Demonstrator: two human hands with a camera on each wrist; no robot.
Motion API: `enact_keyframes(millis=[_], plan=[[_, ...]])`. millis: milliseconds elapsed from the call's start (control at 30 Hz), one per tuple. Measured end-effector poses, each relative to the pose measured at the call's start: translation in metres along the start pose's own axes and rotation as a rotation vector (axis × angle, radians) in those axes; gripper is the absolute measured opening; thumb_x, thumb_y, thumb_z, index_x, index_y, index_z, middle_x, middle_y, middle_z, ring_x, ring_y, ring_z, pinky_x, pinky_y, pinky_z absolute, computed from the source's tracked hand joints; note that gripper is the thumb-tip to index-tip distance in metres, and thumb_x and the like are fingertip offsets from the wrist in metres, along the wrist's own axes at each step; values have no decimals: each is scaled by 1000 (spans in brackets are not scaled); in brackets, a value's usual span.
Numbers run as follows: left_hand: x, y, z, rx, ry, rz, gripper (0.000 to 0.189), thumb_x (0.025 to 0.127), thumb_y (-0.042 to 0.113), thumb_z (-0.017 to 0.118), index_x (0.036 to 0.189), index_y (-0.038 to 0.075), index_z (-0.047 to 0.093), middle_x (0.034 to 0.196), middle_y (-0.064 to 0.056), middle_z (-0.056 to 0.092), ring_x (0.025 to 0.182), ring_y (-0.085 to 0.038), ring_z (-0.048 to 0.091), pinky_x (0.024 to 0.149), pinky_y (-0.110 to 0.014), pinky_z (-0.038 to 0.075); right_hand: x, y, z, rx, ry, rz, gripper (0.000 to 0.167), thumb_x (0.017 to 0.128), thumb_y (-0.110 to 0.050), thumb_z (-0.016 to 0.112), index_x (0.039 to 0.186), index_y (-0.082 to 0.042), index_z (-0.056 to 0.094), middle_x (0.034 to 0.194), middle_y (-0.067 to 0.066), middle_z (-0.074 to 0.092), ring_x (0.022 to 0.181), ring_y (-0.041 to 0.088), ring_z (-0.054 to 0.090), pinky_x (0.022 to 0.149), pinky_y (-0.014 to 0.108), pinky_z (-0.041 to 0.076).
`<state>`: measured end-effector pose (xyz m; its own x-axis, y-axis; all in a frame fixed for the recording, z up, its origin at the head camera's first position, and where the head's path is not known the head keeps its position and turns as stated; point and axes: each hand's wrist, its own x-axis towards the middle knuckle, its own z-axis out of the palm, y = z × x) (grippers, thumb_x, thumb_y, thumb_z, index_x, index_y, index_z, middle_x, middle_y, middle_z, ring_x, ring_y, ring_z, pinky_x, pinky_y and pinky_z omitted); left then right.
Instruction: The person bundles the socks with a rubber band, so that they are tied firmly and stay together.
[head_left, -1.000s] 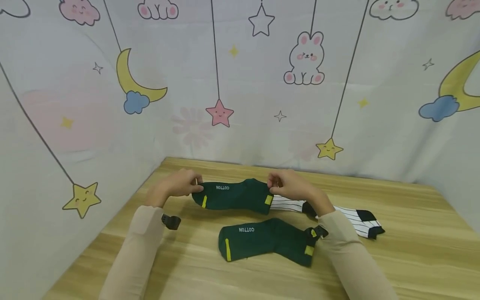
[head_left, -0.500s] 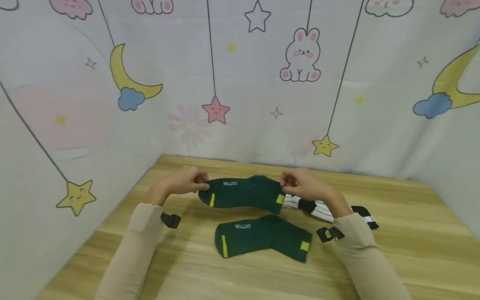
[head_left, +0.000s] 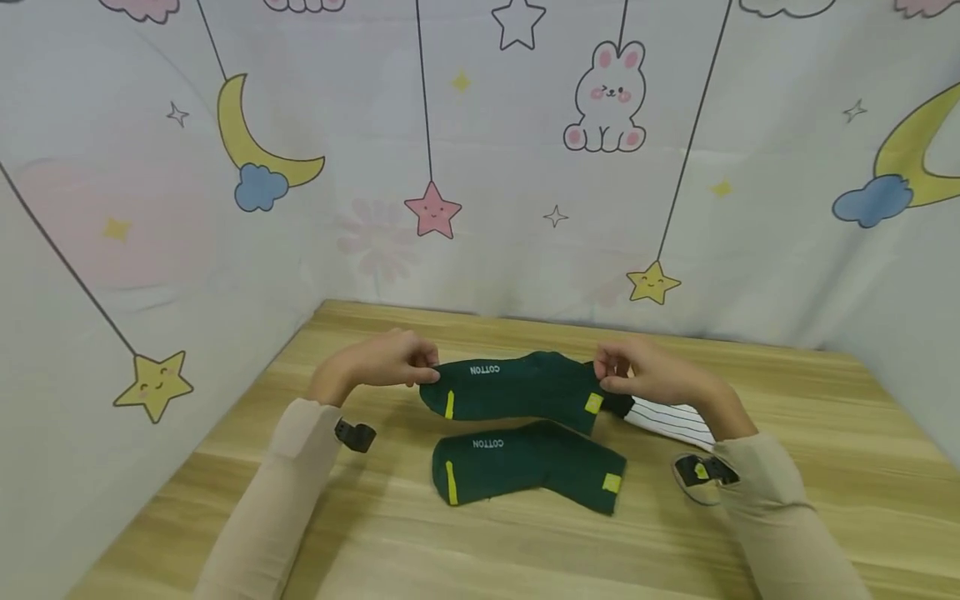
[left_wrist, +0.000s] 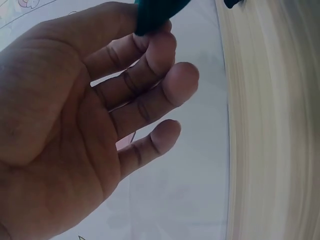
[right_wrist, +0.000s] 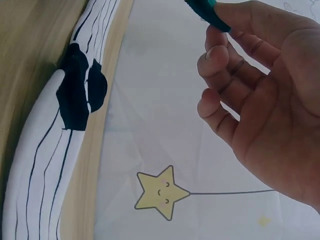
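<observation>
A dark green sock (head_left: 517,392) with a yellow toe stripe and the word COTTON is stretched sideways between both hands. My left hand (head_left: 390,358) pinches its toe between thumb and forefinger; in the left wrist view the other fingers of the left hand (left_wrist: 115,100) are loosely bent. At the cuff, beside a yellow patch, my right hand (head_left: 652,372) pinches the other end. The right wrist view shows a green corner (right_wrist: 212,14) between thumb and fingertip. A matching green sock (head_left: 525,467) lies flat just in front, its toe also to the left.
White socks with black stripes and black patches (head_left: 671,421) lie behind the right hand, partly covered by it and by the held sock. The wooden table (head_left: 480,550) meets a printed white curtain (head_left: 510,275) at the back and sides.
Both hands have carried the held green sock to the right, over part of the striped socks. It now hangs closer above the flat green sock in the head view.
</observation>
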<state>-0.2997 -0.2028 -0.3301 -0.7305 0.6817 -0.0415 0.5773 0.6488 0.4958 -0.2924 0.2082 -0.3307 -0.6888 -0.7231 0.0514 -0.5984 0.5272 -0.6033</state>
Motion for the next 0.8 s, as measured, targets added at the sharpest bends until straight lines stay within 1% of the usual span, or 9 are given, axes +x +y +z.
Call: enact_keyframes(millis=[200, 300, 467, 567, 700, 800], plan=[[4, 8, 3, -13, -54, -7, 13, 99, 18, 64, 87, 13, 65, 76, 5, 61, 66, -11, 52, 63, -28, 45, -9, 3, -7, 7, -67, -10, 8, 100, -8, 61, 94, -14, 59, 85, 0, 56, 72, 16, 53, 63, 29, 47], [5, 11, 3, -30, -67, 9, 14, 100, 18, 64, 87, 13, 64, 76, 4, 60, 66, -11, 52, 62, -28, 45, -12, 1, -12, 24, -109, -15, 5, 101, -10, 60, 98, -12, 63, 89, 4, 59, 71, 17, 54, 62, 29, 47], [4, 17, 2, -74, -93, 38, 14, 99, 16, 64, 85, 12, 64, 74, 3, 60, 64, -11, 53, 61, -28, 44, -17, 0, -19, 43, -155, -7, 11, 101, -12, 59, 104, -13, 70, 100, 9, 64, 71, 15, 54, 64, 29, 48], [5, 18, 3, -97, -117, 52, 14, 98, 16, 64, 85, 11, 64, 73, 3, 59, 64, -11, 53, 60, -28, 43, -19, 0, -21, 56, -169, -6, 12, 101, -12, 60, 105, -13, 72, 103, 8, 65, 71, 14, 54, 65, 28, 49], [7, 18, 6, -114, -156, 38, 14, 98, 15, 63, 85, 10, 65, 72, 3, 59, 64, -13, 53, 60, -27, 42, -21, 2, -22, 58, -185, -10, 12, 100, -11, 61, 105, -13, 72, 101, 5, 66, 70, 13, 54, 65, 28, 49], [9, 18, 9, -135, -185, 15, 14, 99, 14, 62, 86, 11, 65, 71, 2, 58, 65, -18, 53, 59, -27, 41, -21, 3, -22, 52, -199, 2, 12, 100, -10, 62, 104, -14, 73, 99, 3, 67, 70, 14, 54, 65, 28, 49]])
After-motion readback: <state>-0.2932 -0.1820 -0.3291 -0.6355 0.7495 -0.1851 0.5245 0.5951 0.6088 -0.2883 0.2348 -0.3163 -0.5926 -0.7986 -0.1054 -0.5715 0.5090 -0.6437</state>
